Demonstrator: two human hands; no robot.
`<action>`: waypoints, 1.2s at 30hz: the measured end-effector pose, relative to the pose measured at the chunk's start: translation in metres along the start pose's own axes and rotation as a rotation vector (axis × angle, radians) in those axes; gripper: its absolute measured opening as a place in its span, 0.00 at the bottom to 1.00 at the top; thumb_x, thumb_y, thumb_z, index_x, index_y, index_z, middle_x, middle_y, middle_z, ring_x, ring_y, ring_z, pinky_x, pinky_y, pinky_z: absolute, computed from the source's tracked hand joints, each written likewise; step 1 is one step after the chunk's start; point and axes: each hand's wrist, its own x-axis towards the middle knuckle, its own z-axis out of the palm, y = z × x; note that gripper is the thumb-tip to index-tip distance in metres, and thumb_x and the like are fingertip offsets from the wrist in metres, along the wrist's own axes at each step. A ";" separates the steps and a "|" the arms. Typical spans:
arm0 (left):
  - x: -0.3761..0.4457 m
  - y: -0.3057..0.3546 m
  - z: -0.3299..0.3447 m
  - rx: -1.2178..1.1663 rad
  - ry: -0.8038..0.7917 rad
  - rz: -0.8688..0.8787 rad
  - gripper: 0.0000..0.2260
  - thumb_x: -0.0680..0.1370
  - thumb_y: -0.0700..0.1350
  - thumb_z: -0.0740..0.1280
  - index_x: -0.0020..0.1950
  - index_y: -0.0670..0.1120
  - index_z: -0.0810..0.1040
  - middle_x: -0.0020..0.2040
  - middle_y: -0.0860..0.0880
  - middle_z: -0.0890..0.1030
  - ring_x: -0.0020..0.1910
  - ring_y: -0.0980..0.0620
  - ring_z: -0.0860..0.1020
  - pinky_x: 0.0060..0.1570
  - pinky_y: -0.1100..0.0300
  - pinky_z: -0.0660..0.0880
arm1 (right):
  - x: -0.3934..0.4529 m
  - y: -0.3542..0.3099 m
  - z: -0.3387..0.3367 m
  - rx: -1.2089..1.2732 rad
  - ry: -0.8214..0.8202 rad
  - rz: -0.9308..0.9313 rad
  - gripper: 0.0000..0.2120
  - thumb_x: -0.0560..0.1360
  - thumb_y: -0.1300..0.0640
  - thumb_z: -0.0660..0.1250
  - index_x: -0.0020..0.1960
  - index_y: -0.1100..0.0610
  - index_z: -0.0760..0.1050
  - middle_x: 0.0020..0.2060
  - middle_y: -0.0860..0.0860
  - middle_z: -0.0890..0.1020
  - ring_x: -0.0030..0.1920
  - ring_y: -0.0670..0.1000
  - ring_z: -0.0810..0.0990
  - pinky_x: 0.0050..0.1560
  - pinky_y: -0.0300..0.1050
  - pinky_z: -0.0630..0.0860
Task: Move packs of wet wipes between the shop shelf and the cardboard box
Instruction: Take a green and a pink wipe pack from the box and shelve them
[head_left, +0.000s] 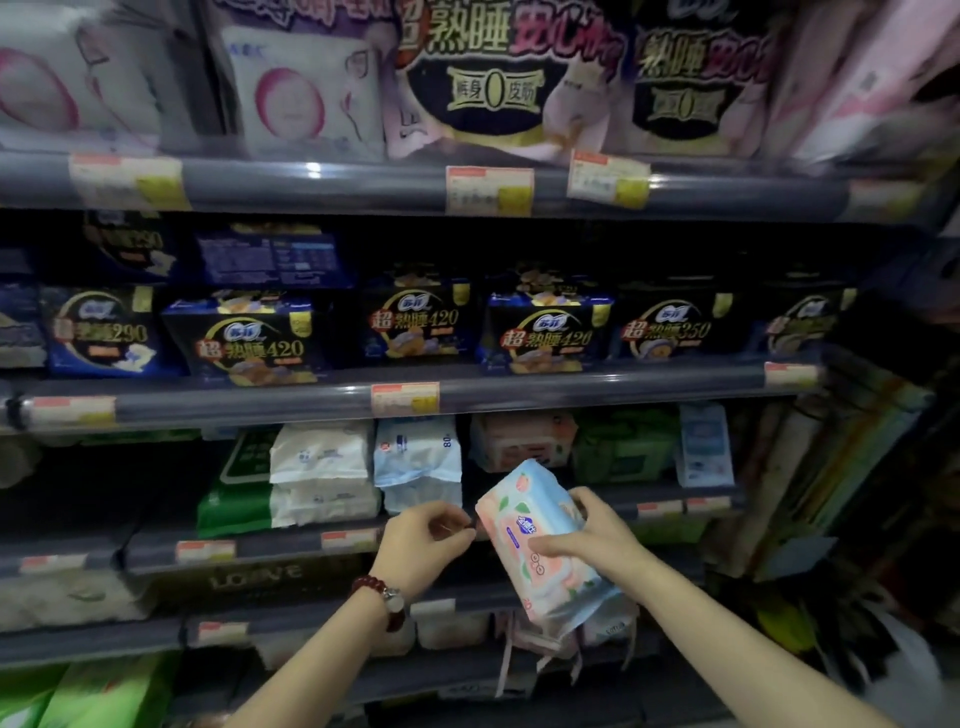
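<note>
My right hand (587, 535) grips a pink and blue pack of wet wipes (524, 525) with a peach print, held tilted in front of the wipes shelf (260, 545). My left hand (426, 540), with a bead bracelet and watch at the wrist, pinches at the pack's left upper edge with fingers closed. On the shelf behind stand white packs (322, 473), a light blue pack (415, 452), a pink pack (519, 441), green packs (623, 447) and a small blue-white pack (704, 447). No cardboard box is in view.
Dark packs of night pads (415, 327) fill the shelf above, with larger packs (493, 78) on the top shelf. Price tags line the grey shelf rails (405, 397). Lower shelves hold tissue packs (67, 597) and green packs (104, 691). Stacked goods crowd the right side (831, 467).
</note>
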 end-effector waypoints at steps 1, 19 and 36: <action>0.004 0.002 0.000 -0.001 -0.012 0.003 0.04 0.72 0.46 0.72 0.42 0.55 0.80 0.40 0.55 0.82 0.41 0.62 0.79 0.38 0.77 0.71 | 0.004 -0.004 -0.001 -0.048 0.012 -0.024 0.29 0.60 0.51 0.81 0.55 0.52 0.72 0.50 0.47 0.82 0.48 0.49 0.83 0.47 0.48 0.82; 0.045 -0.001 0.003 -0.101 -0.104 0.028 0.01 0.72 0.42 0.73 0.42 0.48 0.83 0.37 0.57 0.85 0.37 0.62 0.81 0.38 0.73 0.74 | 0.067 -0.031 -0.001 -0.749 0.087 -0.258 0.37 0.60 0.36 0.74 0.65 0.45 0.70 0.59 0.48 0.76 0.59 0.53 0.76 0.58 0.51 0.72; 0.016 -0.019 -0.009 -0.101 -0.050 -0.080 0.02 0.72 0.47 0.73 0.40 0.50 0.83 0.41 0.49 0.85 0.37 0.61 0.79 0.41 0.68 0.74 | 0.110 -0.050 -0.013 -0.822 -0.144 -0.293 0.41 0.65 0.53 0.77 0.75 0.46 0.64 0.65 0.51 0.77 0.62 0.55 0.76 0.57 0.46 0.76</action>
